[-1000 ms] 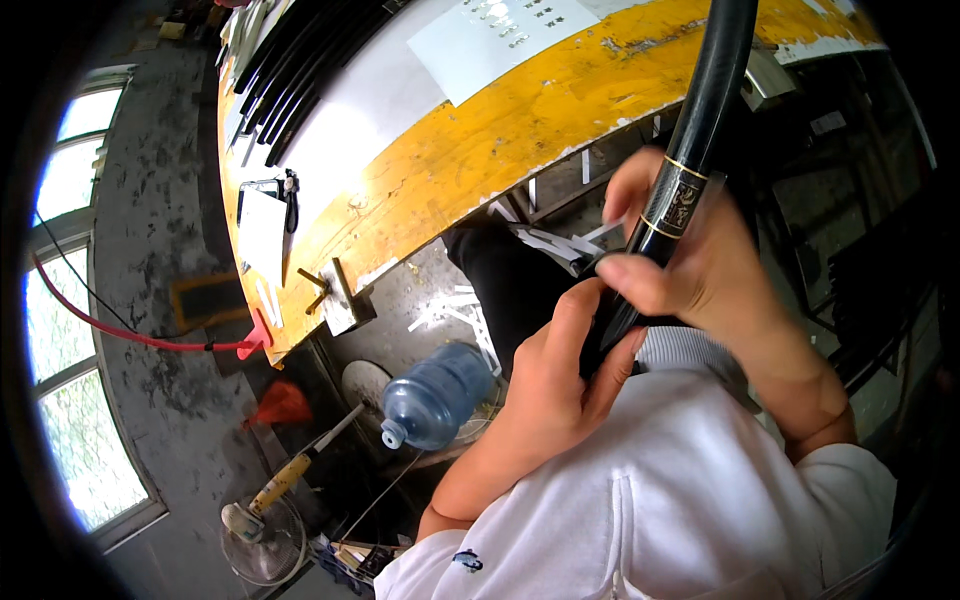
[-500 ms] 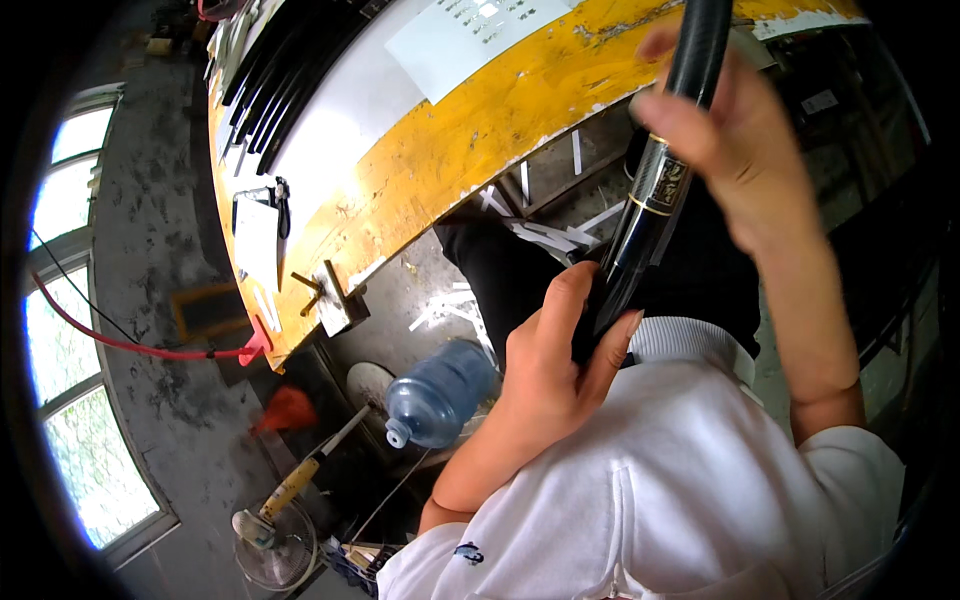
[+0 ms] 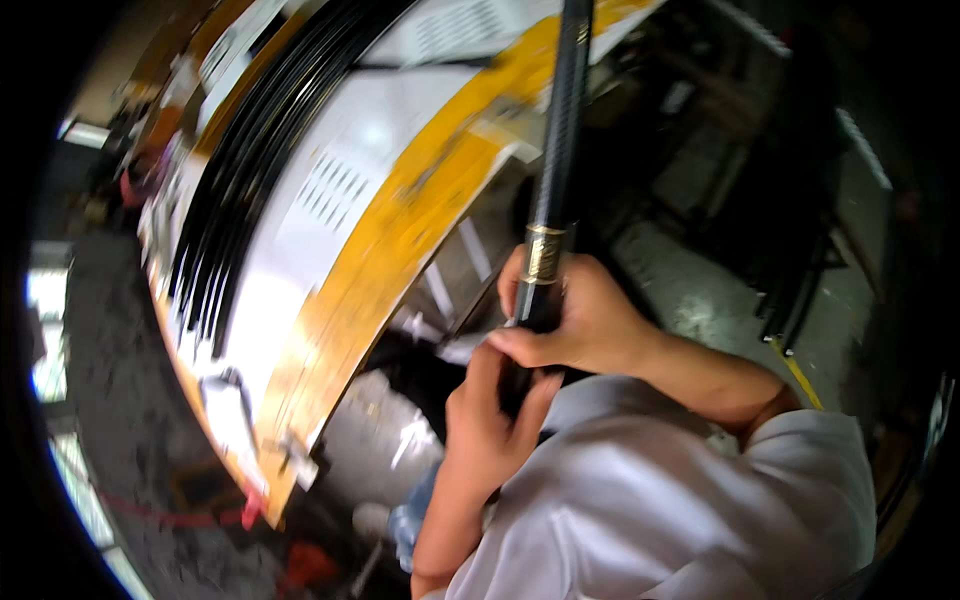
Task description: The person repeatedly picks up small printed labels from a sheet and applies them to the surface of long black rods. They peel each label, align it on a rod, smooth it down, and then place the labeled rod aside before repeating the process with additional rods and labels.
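Note:
A thick black pole (image 3: pixel 557 160) with a woven surface, which looks like a fishing rod, runs from the top edge down toward my body. Around it sits a gold decorated band (image 3: pixel 543 254). Just at and below that band, my right hand (image 3: pixel 590 315) is closed around the pole. Lower down, my left hand (image 3: pixel 490 415) grips the pole's near end, its fingers almost touching the right thumb. Both hands cover much of this end, and the pole's far end is out of view.
To the left stands a worn yellow-edged table (image 3: pixel 345 290). Several black rods (image 3: pixel 245 170) lie on it beside a white sheet with rows of dark marks (image 3: pixel 335 190). A metal clamp-like block (image 3: pixel 290 460) sits at its near corner. More dark rods (image 3: pixel 790 310) are at the right.
My right hand has come down the pole from above the gold band to beside my left hand. The pole stands more upright in view. My view has turned, with some blur.

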`<state>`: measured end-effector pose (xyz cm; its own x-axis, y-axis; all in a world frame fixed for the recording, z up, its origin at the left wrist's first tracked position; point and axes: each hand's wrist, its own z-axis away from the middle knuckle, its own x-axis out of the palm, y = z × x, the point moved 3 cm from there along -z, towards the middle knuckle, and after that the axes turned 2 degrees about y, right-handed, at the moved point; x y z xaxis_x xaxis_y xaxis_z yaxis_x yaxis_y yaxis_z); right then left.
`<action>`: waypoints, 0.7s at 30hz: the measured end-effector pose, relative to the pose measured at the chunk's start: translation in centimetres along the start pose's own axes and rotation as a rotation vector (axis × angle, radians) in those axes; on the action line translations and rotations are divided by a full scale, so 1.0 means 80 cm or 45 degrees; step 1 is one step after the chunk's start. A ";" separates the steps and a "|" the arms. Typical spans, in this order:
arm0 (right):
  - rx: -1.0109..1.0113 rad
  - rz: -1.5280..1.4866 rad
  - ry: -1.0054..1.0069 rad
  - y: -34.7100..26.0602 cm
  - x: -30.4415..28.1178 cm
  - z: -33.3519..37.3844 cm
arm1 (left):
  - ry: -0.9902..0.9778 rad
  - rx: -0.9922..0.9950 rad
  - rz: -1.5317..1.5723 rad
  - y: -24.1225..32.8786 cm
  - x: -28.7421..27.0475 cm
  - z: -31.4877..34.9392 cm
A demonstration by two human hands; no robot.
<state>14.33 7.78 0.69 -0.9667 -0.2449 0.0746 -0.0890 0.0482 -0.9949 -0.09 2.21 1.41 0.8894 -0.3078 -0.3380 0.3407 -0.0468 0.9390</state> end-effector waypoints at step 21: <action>1.111 1.534 1.464 0.109 -0.577 0.230 | -0.164 0.096 -0.326 -0.001 0.047 -0.035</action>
<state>62.62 1.69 -12.65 -0.1110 0.2414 -0.9641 0.4448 -0.8554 -0.2654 4.10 3.72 -0.11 0.7295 -0.3950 -0.5585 0.5212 -0.2079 0.8277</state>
